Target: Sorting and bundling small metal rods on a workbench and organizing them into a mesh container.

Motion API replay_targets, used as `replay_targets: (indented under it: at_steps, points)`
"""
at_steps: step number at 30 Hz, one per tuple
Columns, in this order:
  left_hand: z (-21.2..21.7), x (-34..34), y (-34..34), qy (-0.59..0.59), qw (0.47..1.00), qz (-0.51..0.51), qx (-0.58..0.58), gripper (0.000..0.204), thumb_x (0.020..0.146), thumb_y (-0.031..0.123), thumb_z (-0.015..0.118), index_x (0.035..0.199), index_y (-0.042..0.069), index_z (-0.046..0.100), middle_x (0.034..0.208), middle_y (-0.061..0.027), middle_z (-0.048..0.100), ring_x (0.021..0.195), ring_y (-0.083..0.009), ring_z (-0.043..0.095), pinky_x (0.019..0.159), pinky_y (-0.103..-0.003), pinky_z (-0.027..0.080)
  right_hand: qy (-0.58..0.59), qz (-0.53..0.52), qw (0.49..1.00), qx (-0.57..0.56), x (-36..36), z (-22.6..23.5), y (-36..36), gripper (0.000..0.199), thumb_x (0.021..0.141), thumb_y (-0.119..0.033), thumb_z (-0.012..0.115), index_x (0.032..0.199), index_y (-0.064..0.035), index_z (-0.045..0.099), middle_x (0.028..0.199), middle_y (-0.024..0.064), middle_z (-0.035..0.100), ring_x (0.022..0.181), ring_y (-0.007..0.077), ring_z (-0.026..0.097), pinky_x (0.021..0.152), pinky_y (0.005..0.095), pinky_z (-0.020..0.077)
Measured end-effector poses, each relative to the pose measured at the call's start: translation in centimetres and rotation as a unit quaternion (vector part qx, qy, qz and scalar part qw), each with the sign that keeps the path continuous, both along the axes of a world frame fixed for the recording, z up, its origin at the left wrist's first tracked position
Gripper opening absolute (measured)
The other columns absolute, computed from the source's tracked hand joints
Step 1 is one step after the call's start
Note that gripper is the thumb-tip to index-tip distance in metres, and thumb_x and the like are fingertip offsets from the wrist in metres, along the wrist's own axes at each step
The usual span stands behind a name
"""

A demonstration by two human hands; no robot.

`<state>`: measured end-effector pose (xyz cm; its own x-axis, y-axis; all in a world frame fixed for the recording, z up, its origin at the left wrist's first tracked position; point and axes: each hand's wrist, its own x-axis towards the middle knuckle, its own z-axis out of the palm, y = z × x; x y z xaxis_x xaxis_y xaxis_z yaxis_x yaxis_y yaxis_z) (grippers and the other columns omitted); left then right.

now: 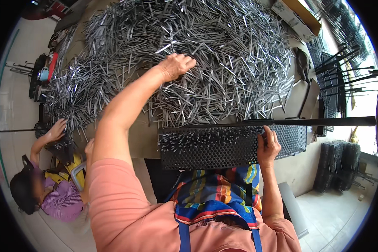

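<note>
A big heap of thin, shiny grey metal strips (231, 63) covers the table. My left hand (176, 67) reaches over the middle of it with the fingers curled down to the strips. Whatever lies between those fingertips is hidden. In front of me, along the table's near edge, leans a long black perforated panel (222, 155) with rows of round holes. Many thin dark pieces stick out of its upper left holes. Bent over the right part of this panel, my right hand (269, 147) has thumb and fingers drawn together near the upper edge. I cannot make out what they hold.
A co-worker (63, 197) sits at the left with a hand (56, 129) at the heap's edge. A dark bar (323, 122) runs right from the panel. An open cardboard box (296, 19) stands at the far right; bundled black mesh pieces (336, 166) stand on the floor.
</note>
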<state>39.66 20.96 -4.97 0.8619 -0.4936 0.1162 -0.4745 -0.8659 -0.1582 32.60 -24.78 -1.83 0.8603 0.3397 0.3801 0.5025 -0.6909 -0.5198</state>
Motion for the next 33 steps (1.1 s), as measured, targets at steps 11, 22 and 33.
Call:
replay_targets:
  at_steps: [11, 22, 33]
  points:
    - [5.0, -3.7, -1.5, 0.098, 0.957, 0.267, -0.061, 0.032, 0.07, 0.002, 0.064, 0.099, 0.008, 0.051, 0.086, -0.0128, 0.068, 0.08, -0.0311, 0.068, 0.074, -0.042, 0.053, -0.063, -0.002, 0.991, 0.117, -3.1, 2.2, -0.7, 0.044, 0.077, 0.006, 0.065, 0.12, -0.001, 0.06, 0.104, 0.0142, 0.064, 0.069, 0.0186, 0.056, 0.062, 0.0269, 0.0474]
    - [10.6, -2.2, -5.0, 0.091, 0.502, 0.247, -0.824, 0.022, 0.072, -0.003, 0.07, 0.093, 0.0, 0.064, 0.078, -0.0097, 0.068, 0.06, -0.0181, 0.065, 0.053, -0.031, 0.054, 0.202, 0.105, 0.904, 0.363, -0.3, 11.1, 19.6, 0.029, 0.087, -0.014, 0.067, 0.11, 0.003, 0.064, 0.094, 0.0074, 0.065, 0.083, 0.0156, 0.06, 0.076, 0.0281, 0.0469]
    - [13.3, -4.5, -12.9, -0.016, 0.357, 0.17, -0.918, 0.037, 0.069, -0.001, 0.076, 0.103, 0.002, 0.063, 0.097, -0.0071, 0.069, 0.083, -0.017, 0.066, 0.081, -0.034, 0.054, 0.517, -0.101, 0.539, 0.657, 6.9, 5.2, 29.1, 0.051, 0.091, -0.048, 0.06, 0.107, -0.0002, 0.065, 0.116, 0.0142, 0.063, 0.099, 0.0234, 0.059, 0.089, 0.04, 0.046]
